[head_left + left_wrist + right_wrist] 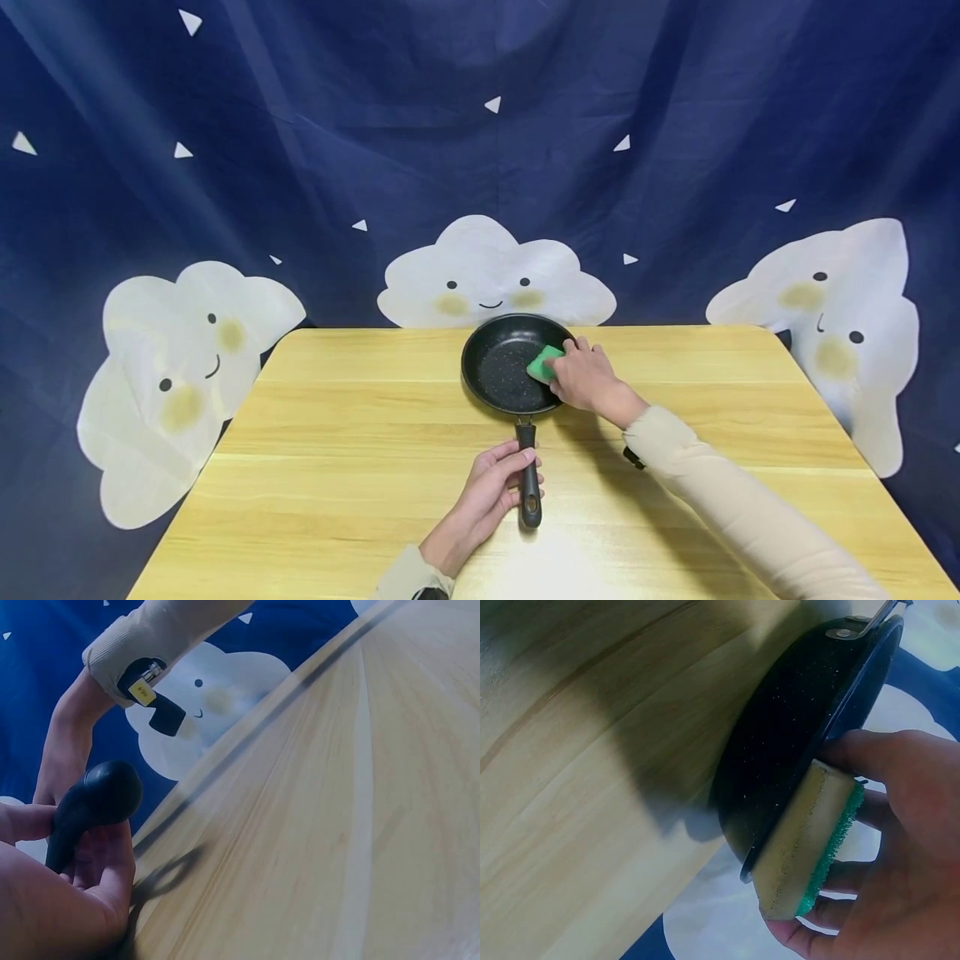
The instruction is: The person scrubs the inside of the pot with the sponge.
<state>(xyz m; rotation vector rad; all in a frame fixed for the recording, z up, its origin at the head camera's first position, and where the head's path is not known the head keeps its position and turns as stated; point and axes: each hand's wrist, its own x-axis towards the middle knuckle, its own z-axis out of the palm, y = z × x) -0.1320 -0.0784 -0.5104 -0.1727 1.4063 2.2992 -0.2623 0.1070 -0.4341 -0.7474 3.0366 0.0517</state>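
A black speckled frying pan is held above the far part of the table, its handle pointing toward me. My left hand grips that handle, thumb on top and fingers around beneath; the handle's rounded end shows in the left wrist view. In my right hand is a sponge with a green scouring side and a pale yellow side. The right fingers and thumb pinch it at the pan's right rim. From the right wrist view, the sponge's pale side faces the pan.
The light wooden table spreads under both hands, its far edge just behind the pan. Behind it hangs a dark blue curtain with white clouds and triangles. A small dark device is strapped at the right wrist.
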